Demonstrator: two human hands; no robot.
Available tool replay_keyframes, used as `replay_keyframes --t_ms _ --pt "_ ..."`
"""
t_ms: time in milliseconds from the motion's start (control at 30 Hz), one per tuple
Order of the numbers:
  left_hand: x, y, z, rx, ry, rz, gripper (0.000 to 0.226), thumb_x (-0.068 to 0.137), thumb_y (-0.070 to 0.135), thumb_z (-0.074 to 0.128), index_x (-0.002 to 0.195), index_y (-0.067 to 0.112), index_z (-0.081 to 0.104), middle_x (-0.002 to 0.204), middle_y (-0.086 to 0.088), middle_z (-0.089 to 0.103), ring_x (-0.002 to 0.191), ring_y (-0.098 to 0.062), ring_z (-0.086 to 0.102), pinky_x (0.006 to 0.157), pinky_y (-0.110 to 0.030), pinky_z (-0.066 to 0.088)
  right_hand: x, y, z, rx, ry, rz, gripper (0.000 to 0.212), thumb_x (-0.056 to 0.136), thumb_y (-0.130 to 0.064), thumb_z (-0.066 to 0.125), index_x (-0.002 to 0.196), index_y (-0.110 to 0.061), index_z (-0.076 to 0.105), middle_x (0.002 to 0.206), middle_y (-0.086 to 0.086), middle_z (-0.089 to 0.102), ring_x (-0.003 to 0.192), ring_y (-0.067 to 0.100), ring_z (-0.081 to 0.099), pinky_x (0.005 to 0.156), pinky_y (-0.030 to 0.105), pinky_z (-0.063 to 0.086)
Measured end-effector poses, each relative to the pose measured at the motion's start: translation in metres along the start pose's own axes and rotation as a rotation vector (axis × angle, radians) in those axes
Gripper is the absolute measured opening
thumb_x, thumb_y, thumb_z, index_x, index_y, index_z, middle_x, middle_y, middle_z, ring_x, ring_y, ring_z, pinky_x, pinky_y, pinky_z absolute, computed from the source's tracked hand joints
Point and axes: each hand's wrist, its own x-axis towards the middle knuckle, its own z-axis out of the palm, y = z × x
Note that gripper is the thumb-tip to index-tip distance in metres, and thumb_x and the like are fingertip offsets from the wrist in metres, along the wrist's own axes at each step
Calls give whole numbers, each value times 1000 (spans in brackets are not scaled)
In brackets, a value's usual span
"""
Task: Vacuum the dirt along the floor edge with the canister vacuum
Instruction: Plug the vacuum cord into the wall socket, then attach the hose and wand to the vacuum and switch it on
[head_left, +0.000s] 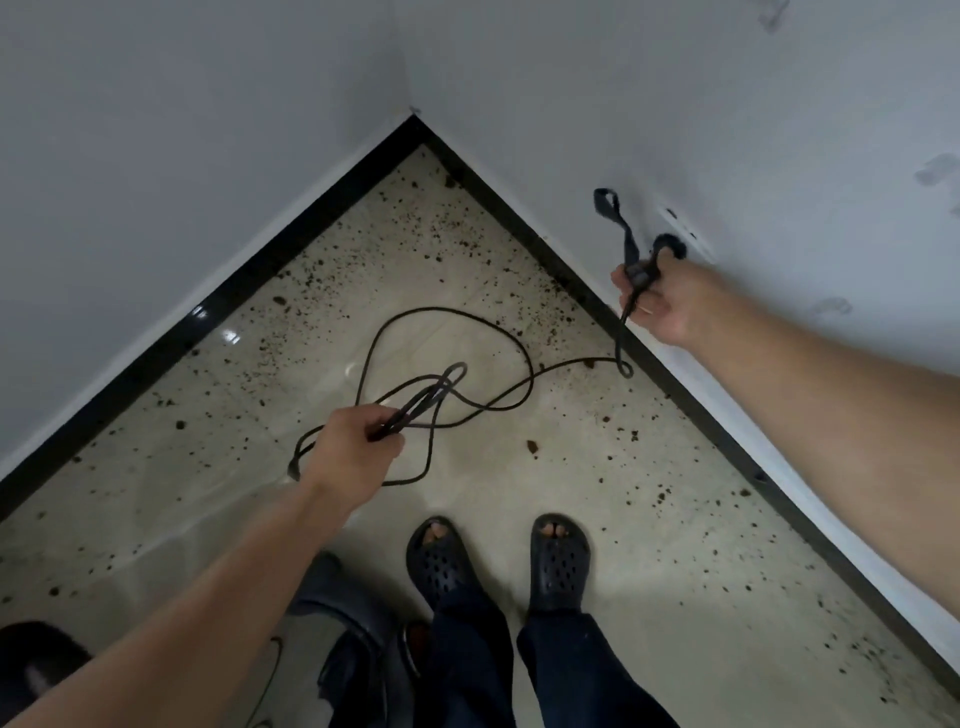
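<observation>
At the bottom edge, just beside the left leg, the grey and black body of the canister vacuum (358, 623) is being shown standing on the floor (519, 499), partly cut off by the frame. A dark, blurred object is being caught in the lower left corner; what it is cannot be told. Black perforated clogs (440, 564) and dark trousers are being worn by the person, toes pointed towards the room corner.

Further out, several gathered loops of the black power cord (435, 392) are being gripped by the left hand (348, 447), its fingers curled tight round the bundle. The remaining cord is being left lying in loose loops on the glossy beige tiles, from where it is being led up to the wall on the right.

Brown dirt (531, 445) is being seen scattered across the tiles in specks and small clumps, thickest along the black skirting (208, 317) and into the corner.

Against the right-hand wall, the cord is being pinched by the right hand (662, 306) just behind the plug (672, 245), fingers and thumb closed on it. The plug is being held at a white socket plate (693, 236); whether it is seated cannot be told. A black strap (621, 223) is being shown sticking up from the cord above the hand. Beyond, the two white walls (208, 130) are being joined at the corner.
</observation>
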Motion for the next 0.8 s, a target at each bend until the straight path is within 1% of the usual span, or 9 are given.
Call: replay_keyframes --t_ms 100,167,267,367,433,533,600,667,800 --pt "-24 -17 -6 96 -4 63 15 90 2 56 84 10 66 62 1 53 57 -14 47 56 -27 40 -21 16 -29 -463 166 -51 39 101 -36 53 130 -10 54 108 8 70 89 19 68 74 30 55" --pt "-45 -22 -8 95 5 86 15 90 0 56 85 11 66 60 6 51 54 -7 46 54 -18 39 -58 46 -33 -637 194 -117 38 97 -36 60 121 -6 61 102 8 70 88 20 67 77 33 57" --pt "-84 -24 -12 39 25 90 16 89 3 60 98 12 69 64 15 53 55 2 47 52 -6 37 -149 109 -5 -711 -191 118 45 92 -47 61 113 -7 64 102 9 72 93 22 69 81 37 56" --pt "-118 -29 -8 -52 51 94 18 84 3 65 96 16 64 79 6 69 72 -7 64 65 -10 45 -193 152 33 -591 -475 437 60 85 -64 61 111 -9 59 108 9 72 107 25 65 96 43 49" --pt "-136 -37 -8 -137 41 74 18 81 1 66 92 15 61 82 1 71 76 -11 67 71 -24 51 -202 165 57 -451 -500 516 50 88 -55 64 110 -10 58 93 8 73 100 25 68 95 42 48" --pt "-163 -62 -17 -126 66 8 21 79 5 67 96 15 61 91 2 70 85 -11 66 82 -34 54 -208 180 75 -311 -360 470 23 101 -23 53 81 -11 52 57 1 52 57 16 54 67 34 52" --pt "-191 -87 -30 61 192 -26 23 81 13 67 104 15 63 102 1 68 97 -17 62 86 -34 50 -208 189 70 -329 -286 382 27 103 -13 46 76 -11 50 48 -2 39 42 12 37 49 26 47" --pt "-228 -114 -50 317 407 -33 25 81 19 61 104 11 64 107 -6 63 102 -29 57 84 -39 48 -217 195 57 -414 -305 349 24 103 -15 48 80 -9 54 45 -4 39 33 8 35 41 20 44" --pt "-311 -167 -81 563 766 -272 48 80 41 48 110 6 63 131 -23 52 127 -42 42 102 -51 35 -250 213 30 -644 -458 358 23 97 -28 60 79 -14 59 54 -3 53 51 14 57 59 30 47"
